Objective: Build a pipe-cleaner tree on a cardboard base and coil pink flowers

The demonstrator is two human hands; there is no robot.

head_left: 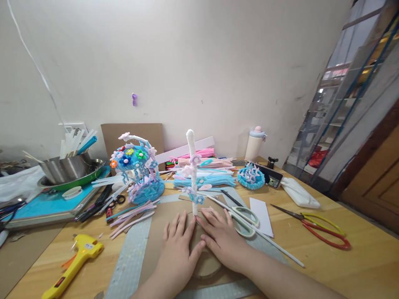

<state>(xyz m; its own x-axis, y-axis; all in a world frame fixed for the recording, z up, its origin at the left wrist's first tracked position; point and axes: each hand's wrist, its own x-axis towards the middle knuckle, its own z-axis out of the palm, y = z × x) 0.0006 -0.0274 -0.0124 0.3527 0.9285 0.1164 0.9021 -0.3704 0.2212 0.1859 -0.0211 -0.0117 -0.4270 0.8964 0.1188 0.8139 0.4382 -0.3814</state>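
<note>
the left hand (176,245) and the right hand (222,238) lie palm down on brown cardboard (157,228), well short of the desk's (364,270) far edge. their fingers are spread, thumbs angled inward, tips close together. the index fingertips meet at the foot of an upright white flowered stem (193,174); whether they pinch it, i cannot tell.

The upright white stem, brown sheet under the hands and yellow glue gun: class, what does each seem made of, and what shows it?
White stem: probably fuzzy pipe cleaner outside; its surface looks soft and matte, core hidden. Brown sheet: likely cardboard, flat, matte and plain brown. Yellow glue gun: apparently hard plastic, smooth with a slight shine.
</note>
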